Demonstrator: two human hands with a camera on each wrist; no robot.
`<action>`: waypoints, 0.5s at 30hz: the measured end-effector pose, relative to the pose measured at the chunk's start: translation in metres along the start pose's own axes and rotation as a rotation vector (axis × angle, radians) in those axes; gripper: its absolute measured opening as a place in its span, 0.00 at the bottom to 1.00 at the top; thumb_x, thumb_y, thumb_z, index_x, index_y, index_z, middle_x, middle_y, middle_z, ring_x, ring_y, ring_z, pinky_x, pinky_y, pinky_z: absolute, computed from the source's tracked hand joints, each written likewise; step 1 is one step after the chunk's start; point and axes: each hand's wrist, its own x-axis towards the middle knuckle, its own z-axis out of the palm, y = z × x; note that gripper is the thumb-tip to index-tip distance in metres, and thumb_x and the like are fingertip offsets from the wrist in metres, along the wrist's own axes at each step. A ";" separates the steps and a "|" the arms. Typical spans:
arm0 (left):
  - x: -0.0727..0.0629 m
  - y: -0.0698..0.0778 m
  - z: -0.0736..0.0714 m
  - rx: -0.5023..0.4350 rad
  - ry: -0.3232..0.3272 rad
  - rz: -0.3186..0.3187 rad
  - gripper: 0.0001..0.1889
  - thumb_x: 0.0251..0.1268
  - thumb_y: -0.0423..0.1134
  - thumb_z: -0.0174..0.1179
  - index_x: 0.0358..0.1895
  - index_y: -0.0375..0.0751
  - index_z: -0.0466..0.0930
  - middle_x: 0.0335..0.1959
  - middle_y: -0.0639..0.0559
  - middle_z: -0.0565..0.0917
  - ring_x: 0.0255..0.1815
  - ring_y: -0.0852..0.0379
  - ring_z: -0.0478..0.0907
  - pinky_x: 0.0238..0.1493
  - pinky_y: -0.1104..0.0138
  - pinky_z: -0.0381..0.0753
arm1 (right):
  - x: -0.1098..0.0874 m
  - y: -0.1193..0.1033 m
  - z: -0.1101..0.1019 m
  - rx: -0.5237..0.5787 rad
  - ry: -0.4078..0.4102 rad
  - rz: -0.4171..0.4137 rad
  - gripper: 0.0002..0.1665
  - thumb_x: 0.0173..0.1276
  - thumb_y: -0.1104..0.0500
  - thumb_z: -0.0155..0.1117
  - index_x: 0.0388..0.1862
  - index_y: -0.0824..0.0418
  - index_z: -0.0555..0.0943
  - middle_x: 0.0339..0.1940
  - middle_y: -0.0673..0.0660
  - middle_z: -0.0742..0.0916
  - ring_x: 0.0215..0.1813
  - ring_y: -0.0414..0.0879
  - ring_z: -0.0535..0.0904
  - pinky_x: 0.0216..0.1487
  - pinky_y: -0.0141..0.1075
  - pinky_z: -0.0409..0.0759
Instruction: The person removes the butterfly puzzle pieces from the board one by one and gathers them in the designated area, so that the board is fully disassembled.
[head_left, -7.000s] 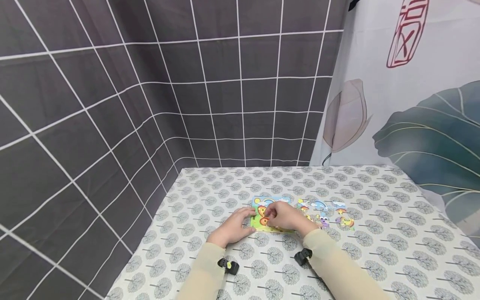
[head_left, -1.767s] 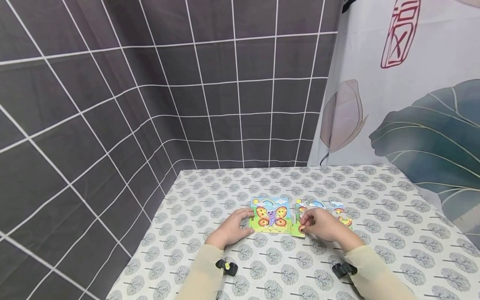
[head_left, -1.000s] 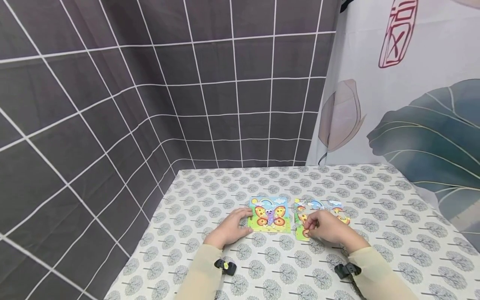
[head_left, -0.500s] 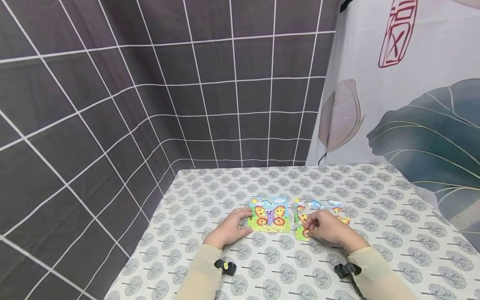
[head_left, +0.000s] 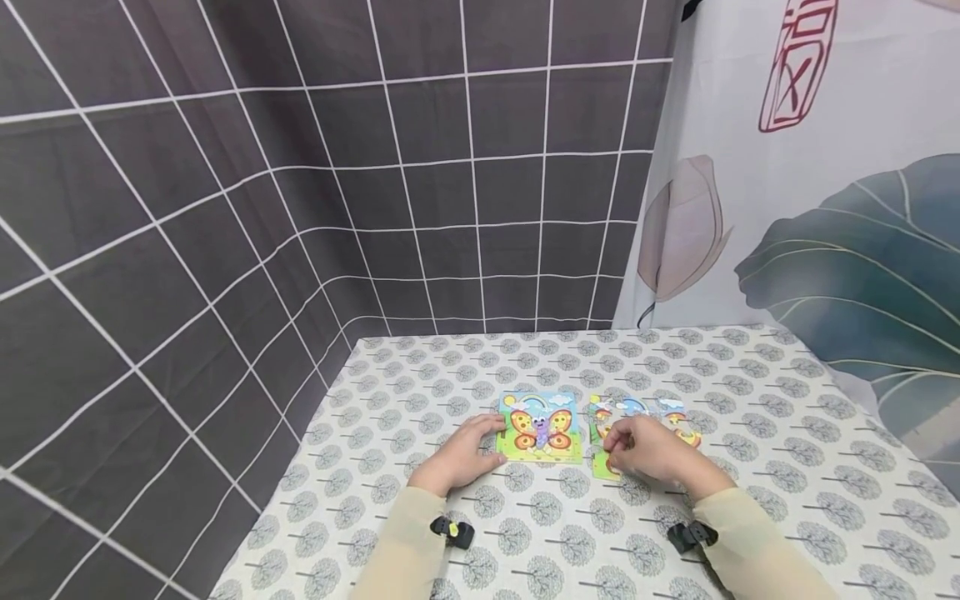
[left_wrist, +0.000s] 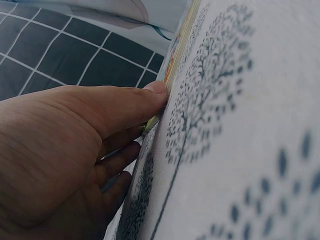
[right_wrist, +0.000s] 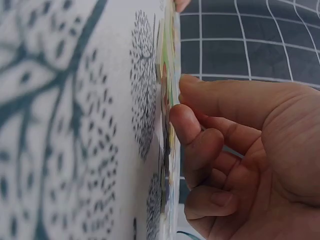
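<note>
A square butterfly picture board lies on the table. My left hand rests at its left side, fingertips by that edge and thumb near the lower corner. In the left wrist view, the thumb reaches to the board's edge. To the right, several puzzle pieces of a like butterfly picture lie loosely grouped. My right hand is bent over them, thumb and index tips close together just above a green corner piece. The right wrist view shows the fingertips beside the pieces, with nothing between them. The hand hides some pieces.
The table is covered by a white cloth printed with grey trees. A dark curtain with white grid lines stands behind and at the left. A pale curtain with leaf patterns hangs at the back right.
The right hand has gone from over the board to the pieces at the right, bringing the green corner piece rightward. Lately its fingers have risen slightly off that piece. The left hand has stayed.
</note>
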 end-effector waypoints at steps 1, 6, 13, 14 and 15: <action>0.000 0.000 0.000 0.000 0.000 -0.001 0.31 0.70 0.46 0.69 0.74 0.48 0.74 0.79 0.58 0.68 0.82 0.51 0.60 0.82 0.50 0.58 | 0.001 -0.001 0.000 -0.006 0.002 -0.001 0.09 0.59 0.64 0.79 0.35 0.56 0.85 0.29 0.50 0.84 0.34 0.45 0.79 0.40 0.38 0.80; 0.000 0.003 -0.001 -0.002 -0.003 0.008 0.31 0.70 0.45 0.69 0.74 0.47 0.74 0.79 0.56 0.68 0.81 0.50 0.60 0.82 0.50 0.58 | 0.008 -0.009 0.004 -0.052 0.008 0.000 0.09 0.61 0.64 0.77 0.36 0.54 0.85 0.29 0.49 0.83 0.33 0.45 0.78 0.37 0.39 0.80; 0.000 0.002 0.000 -0.005 0.002 0.016 0.30 0.70 0.44 0.69 0.73 0.46 0.75 0.79 0.56 0.69 0.81 0.48 0.61 0.81 0.48 0.59 | 0.018 -0.022 0.013 -0.053 -0.018 -0.024 0.10 0.62 0.65 0.77 0.40 0.57 0.84 0.29 0.50 0.81 0.25 0.44 0.78 0.28 0.37 0.80; 0.000 0.002 0.000 -0.005 0.002 0.014 0.30 0.70 0.45 0.69 0.73 0.46 0.75 0.79 0.56 0.69 0.81 0.49 0.61 0.81 0.48 0.59 | 0.019 -0.025 0.014 -0.057 -0.019 -0.030 0.11 0.62 0.65 0.77 0.40 0.57 0.84 0.29 0.50 0.81 0.25 0.44 0.77 0.28 0.36 0.80; 0.000 0.001 0.001 -0.005 0.003 0.014 0.30 0.70 0.45 0.69 0.73 0.46 0.75 0.79 0.56 0.69 0.81 0.49 0.61 0.81 0.48 0.59 | 0.021 -0.027 0.016 -0.063 -0.019 -0.037 0.11 0.62 0.65 0.78 0.40 0.57 0.84 0.29 0.50 0.81 0.26 0.44 0.77 0.28 0.36 0.80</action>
